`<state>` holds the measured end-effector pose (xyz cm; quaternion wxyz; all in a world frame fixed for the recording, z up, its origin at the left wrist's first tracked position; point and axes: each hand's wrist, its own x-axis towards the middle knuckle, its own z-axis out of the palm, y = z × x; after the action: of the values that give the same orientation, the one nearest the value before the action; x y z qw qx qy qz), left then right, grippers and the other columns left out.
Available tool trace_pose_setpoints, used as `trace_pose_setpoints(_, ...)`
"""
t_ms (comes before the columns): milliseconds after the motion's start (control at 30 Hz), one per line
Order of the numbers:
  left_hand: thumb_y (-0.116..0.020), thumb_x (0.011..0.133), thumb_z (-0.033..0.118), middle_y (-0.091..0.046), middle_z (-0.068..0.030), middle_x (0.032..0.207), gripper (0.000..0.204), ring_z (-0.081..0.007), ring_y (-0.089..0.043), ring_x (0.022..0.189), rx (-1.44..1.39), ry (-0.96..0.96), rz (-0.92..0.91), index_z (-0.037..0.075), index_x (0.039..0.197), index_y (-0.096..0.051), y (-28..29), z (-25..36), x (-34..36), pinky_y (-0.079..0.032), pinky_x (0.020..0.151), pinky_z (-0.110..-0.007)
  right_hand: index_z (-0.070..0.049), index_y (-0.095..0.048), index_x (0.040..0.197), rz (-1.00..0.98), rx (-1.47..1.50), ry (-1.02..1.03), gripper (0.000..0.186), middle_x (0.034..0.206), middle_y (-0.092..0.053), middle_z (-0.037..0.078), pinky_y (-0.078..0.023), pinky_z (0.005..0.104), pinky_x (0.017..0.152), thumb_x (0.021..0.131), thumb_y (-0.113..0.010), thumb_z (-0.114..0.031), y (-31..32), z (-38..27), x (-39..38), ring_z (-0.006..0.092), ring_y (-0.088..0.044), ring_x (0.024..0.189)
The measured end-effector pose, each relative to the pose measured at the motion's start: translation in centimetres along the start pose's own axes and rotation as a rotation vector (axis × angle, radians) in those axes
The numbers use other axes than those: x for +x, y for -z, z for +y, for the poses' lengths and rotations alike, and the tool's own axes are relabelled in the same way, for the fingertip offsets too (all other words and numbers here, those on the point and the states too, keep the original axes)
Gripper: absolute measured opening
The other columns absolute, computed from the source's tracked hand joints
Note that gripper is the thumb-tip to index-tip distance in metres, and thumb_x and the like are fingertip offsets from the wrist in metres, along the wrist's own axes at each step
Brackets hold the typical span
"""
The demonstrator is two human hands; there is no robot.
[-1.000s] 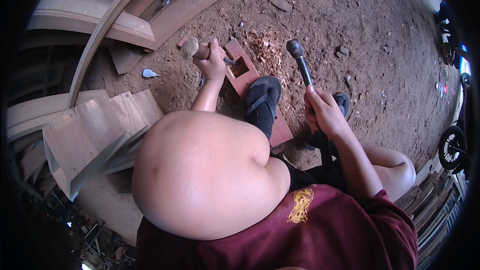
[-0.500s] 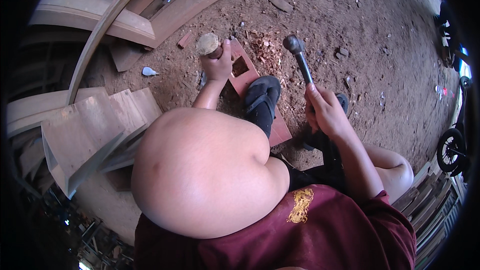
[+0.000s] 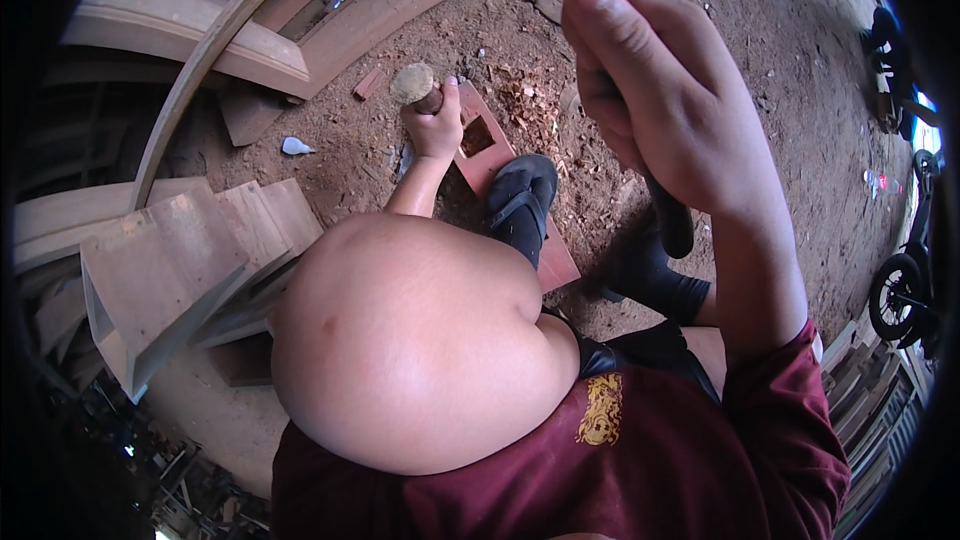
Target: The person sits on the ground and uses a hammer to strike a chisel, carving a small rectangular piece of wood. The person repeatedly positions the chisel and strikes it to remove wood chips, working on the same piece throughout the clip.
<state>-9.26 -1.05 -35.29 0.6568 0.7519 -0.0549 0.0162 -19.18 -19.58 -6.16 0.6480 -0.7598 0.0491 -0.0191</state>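
Note:
My left hand (image 3: 437,130) is closed round the wooden handle of a chisel (image 3: 412,85), whose pale, battered butt faces up. Its blade is hidden behind the hand. Beneath lies a reddish wooden board (image 3: 560,262) with a rectangular cut-out (image 3: 479,137) near its far end, close beside the hand. My sandalled foot (image 3: 522,190) rests on the board. Raised high at the right, my right hand (image 3: 665,90) grips a hammer (image 3: 672,225) by its dark handle. The hammer's head lies beyond the upper edge of the view.
Reddish wood chips (image 3: 533,110) litter the dirt floor past the board. Wooden frame pieces (image 3: 190,35) stand at the far left, with a boxy wooden piece (image 3: 165,260) nearer. A small white bottle (image 3: 296,146) lies left of my left hand. At the right stands a black-wheeled vehicle (image 3: 893,298).
My right hand has lifted the hammer up and toward the camera, taking its head out of view. The left hand, chisel and board have stayed almost where they were.

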Motion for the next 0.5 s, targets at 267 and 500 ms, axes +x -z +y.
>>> trace_pose_setpoints(267,-0.067,0.086,0.017,-0.057,0.0003,0.053,0.034,-0.0093,-0.055,0.049,-0.017,-0.036,-0.008,0.006,0.057,-0.053,0.1,-0.8,0.3,-0.039,0.047,-0.032,-0.005,-0.05,0.081,-0.081,-0.064,-0.031,0.046,0.05,-0.043,-0.004,-0.031,0.0203,0.036,0.102,-0.038,-0.044,-0.5,0.5,0.1,0.0033,-0.04,0.038)
trace_pose_setpoints(500,-0.067,0.086,0.018,-0.058,-0.002,0.051,0.036,-0.011,-0.055,0.047,0.101,-0.062,-0.041,0.005,0.055,-0.054,-0.4,-0.4,0.1,-0.039,0.046,-0.033,-0.005,-0.054,0.083,0.029,-0.159,0.211,0.048,0.051,-0.043,-0.003,-0.032,0.0203,0.037,0.101,-0.041,-0.048,-0.3,-0.9,0.9,0.0034,-0.04,0.039)
